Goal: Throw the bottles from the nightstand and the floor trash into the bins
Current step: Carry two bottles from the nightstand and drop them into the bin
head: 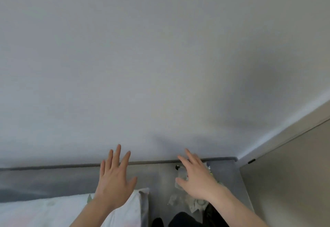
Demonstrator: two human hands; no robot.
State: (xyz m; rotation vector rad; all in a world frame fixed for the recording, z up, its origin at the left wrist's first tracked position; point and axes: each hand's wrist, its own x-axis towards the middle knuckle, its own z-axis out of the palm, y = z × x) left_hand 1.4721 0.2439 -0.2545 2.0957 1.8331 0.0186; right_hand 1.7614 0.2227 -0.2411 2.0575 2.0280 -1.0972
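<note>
- We see the left hand (114, 182) raised with fingers spread, holding nothing; it hovers over a white pillow (137, 207)
- The right hand (194, 178) is likewise spread and empty — clear bottles (179, 175) sit blurred directly beneath its palm on the grey nightstand (164, 182); contact unclear

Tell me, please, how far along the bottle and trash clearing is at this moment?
Nothing looks done: no bin is in view. In hand: nothing, as the open left hand and open right hand are both empty, the right above a clear plastic bottle. Left: that bottle and the crumpled pale wrappers lying below it.
</note>
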